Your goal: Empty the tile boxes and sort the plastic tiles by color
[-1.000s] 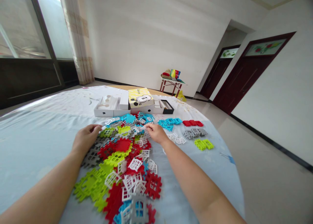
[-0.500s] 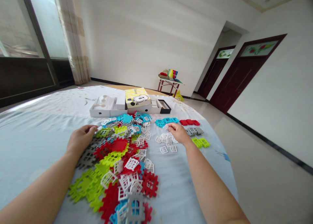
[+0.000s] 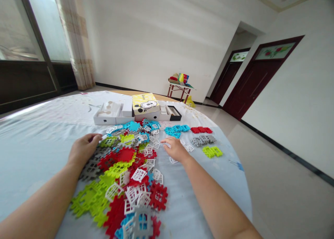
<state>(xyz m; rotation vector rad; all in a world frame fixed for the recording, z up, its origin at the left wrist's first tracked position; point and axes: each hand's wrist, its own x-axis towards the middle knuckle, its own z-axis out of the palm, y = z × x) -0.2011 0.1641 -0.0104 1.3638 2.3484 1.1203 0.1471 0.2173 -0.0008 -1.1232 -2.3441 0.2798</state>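
My left hand (image 3: 85,147) is at the left edge of a mixed heap of plastic pieces, its fingers closed near a small white piece at the fingertips. My right hand (image 3: 174,148) has its thumb and index finger apart beside the heap's white window pieces (image 3: 156,144), with nothing visible between them. It partly covers loose white window pieces (image 3: 188,147). Red pieces (image 3: 126,154), green pieces (image 3: 90,198) and a grey window piece (image 3: 143,222) lie in the heap. Separate groups on the right are blue (image 3: 177,129), red (image 3: 201,130), grey (image 3: 203,140) and green (image 3: 212,152).
Behind the heap stand a white box tray (image 3: 105,120), a yellow cartoon box (image 3: 146,103) and a black-edged box (image 3: 175,113). A light blue cloth (image 3: 33,155) covers the round table. A small side table (image 3: 180,85) stands by the wall.
My right hand has moved left from the loose white pieces toward the heap. The white piece it held no longer shows in its fingers, which have opened. My left hand stays nearly in place.
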